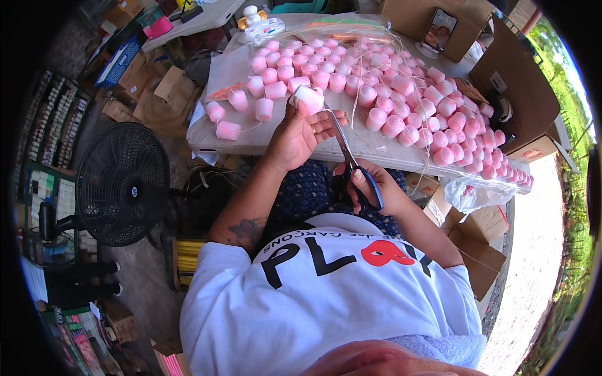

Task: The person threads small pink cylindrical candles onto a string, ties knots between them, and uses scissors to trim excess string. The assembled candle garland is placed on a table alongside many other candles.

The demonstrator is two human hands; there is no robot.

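Note:
My left hand point(296, 139) grips a pink-and-white votive candle point(310, 99) between thumb and fingers, lifted in front of the table's near edge. In my right hand point(376, 188) is a pair of scissors point(345, 145) with dark blue handles, the blades pointing up toward the candle. The blade tips are close beside it; whether they touch its wick I cannot tell. Many similar candles point(393, 126) are crowded over the table point(282, 143), some with long pale wicks trailing. A few lie apart on the left, among them a tipped candle point(228, 130).
A black fan point(122, 183) stands to my left. Upright cardboard point(520, 84) flanks the table's right end, with a phone point(440, 30) propped at the back. A clear plastic bag point(470, 193) hangs at the near right edge, above an open carton point(473, 244).

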